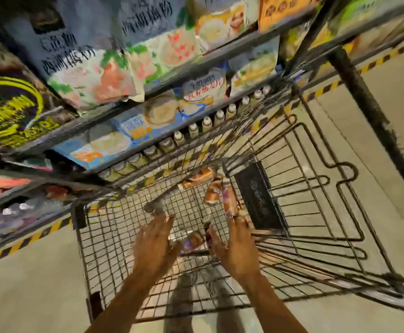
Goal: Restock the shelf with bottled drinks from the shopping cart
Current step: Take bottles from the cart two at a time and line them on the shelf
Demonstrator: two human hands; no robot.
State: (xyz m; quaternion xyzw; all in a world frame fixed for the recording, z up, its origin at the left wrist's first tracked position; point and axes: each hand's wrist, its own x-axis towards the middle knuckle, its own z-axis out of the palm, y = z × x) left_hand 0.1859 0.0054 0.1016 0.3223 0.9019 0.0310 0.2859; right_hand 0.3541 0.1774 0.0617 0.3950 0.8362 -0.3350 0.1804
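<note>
Both my hands reach down into a wire shopping cart (316, 212). My left hand (154, 239) has its fingers spread and holds nothing. My right hand (234, 243) is also spread, its fingertips close to an orange-labelled bottle (229, 200). Two more orange bottles (213, 191) lie on the cart's floor beyond, and a purple-labelled bottle (192, 241) lies between my hands. The picture is blurred. Along the low shelf (129, 174) behind the cart stands a row of white-capped bottles (207, 123).
Metal shelving (114, 106) on the left carries bags and boxes of food. A dark shelf post (364, 104) rises at the right. Yellow-black hazard tape (28, 241) marks the concrete floor along the shelf base. The cart's black child-seat flap (258, 195) sits beside the bottles.
</note>
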